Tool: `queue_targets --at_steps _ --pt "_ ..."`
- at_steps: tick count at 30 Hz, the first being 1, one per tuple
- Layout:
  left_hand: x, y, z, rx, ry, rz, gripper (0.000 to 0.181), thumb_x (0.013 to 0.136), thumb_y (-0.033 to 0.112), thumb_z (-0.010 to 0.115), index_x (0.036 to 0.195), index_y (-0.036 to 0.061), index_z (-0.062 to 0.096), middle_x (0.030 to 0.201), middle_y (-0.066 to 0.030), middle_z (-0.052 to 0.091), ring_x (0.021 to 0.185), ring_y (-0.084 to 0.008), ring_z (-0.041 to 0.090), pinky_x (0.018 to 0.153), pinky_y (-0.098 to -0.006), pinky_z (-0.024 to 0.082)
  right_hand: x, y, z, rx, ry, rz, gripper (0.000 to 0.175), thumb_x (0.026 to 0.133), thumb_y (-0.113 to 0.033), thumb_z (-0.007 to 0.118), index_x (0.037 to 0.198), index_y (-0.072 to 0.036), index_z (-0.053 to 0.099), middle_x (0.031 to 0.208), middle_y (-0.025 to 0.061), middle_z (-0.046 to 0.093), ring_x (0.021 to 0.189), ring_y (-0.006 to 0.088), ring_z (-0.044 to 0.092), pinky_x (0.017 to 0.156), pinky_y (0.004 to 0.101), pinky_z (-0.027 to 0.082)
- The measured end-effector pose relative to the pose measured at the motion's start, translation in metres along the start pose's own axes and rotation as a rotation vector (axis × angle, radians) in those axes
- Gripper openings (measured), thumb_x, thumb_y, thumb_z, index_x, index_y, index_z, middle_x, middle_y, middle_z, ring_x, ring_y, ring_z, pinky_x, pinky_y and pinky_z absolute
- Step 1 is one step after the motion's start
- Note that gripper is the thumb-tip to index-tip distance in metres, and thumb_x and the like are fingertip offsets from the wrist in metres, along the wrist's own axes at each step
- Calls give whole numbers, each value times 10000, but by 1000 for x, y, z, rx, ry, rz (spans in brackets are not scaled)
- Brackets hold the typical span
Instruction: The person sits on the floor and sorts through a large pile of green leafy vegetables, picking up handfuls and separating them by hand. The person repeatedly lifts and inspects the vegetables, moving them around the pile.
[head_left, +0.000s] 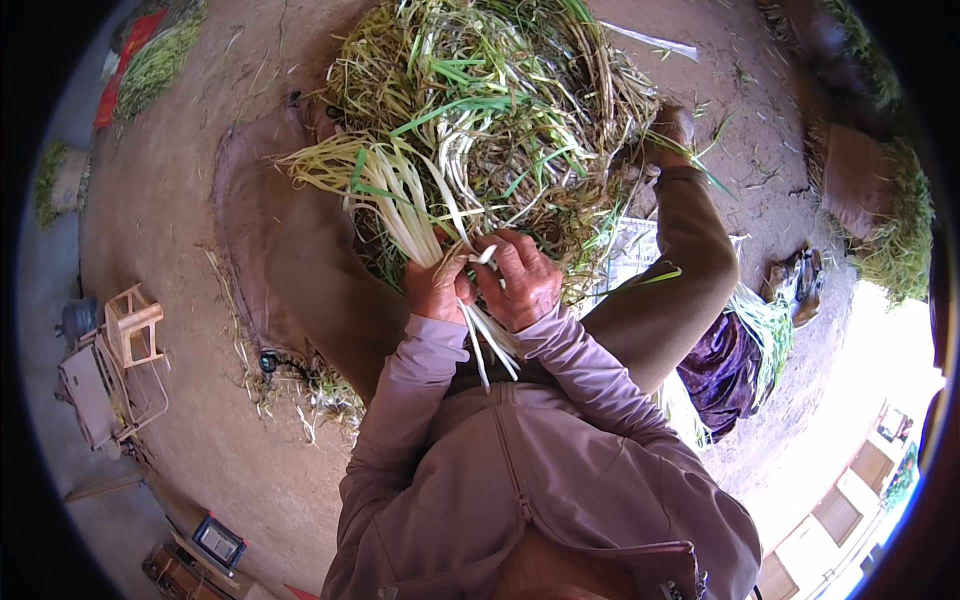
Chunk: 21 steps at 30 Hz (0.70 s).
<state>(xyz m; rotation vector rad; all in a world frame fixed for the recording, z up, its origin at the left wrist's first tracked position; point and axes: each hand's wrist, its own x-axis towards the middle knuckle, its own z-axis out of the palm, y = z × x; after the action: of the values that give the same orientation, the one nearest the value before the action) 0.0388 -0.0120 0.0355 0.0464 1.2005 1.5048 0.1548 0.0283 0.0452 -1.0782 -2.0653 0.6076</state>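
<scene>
My left hand (437, 289) is closed around a bundle of pale, long-leaved stalks (401, 202); their yellowish leaves fan out to the upper left and white stem ends stick out below, towards my jacket. Beside it, my right hand (523, 281) pinches a white stem (484, 255) between thumb and fingers, close to the left hand's fingertips. Just beyond both hands lies a large heap of similar stalks (510, 120), green, yellow and dry brown, between my bent legs.
At the left is a brown cloth sack (251, 240), with a wooden stool (133, 326) farther off. To the right, whitish-green stalks (765, 322) lie by a dark purple cloth (720, 375). A printed sheet (632, 244) lies by my right leg. More greenery (892, 255) sits at the far right.
</scene>
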Motion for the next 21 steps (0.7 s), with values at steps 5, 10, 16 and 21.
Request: queue_targets --at_steps 5,10,16,21 --pt "0 -2 9 21 103 -64 129 795 94 629 896 84 550 622 11 503 382 -72 393 317 -232 309 -1 8 0 44 57 -33 221 675 -47 660 883 -50 588 775 97 576 584 272 578 484 352 465" --pt "5 -9 10 10 170 -88 226 745 91 684 909 114 531 642 2 545 338 -77 363 301 -216 271 -14 11 4 390 91 342 126 755 -19 631 857 -17 557 681 76 573 549 151 557 483 267 431" --pt "15 -21 -8 24 178 -150 238 737 95 700 906 85 533 655 -49 590 338 -85 371 298 -229 284 -16 27 -4 1024 385 674 98 815 -14 604 840 -46 515 690 4 553 527 68 493 469 203 403" --pt "21 -25 -24 48 132 -112 272 749 68 678 956 88 502 754 -115 631 333 -78 351 297 -223 267 -15 70 -37 1231 620 792 92 828 -27 567 787 -91 515 637 3 528 485 90 427 454 220 375"
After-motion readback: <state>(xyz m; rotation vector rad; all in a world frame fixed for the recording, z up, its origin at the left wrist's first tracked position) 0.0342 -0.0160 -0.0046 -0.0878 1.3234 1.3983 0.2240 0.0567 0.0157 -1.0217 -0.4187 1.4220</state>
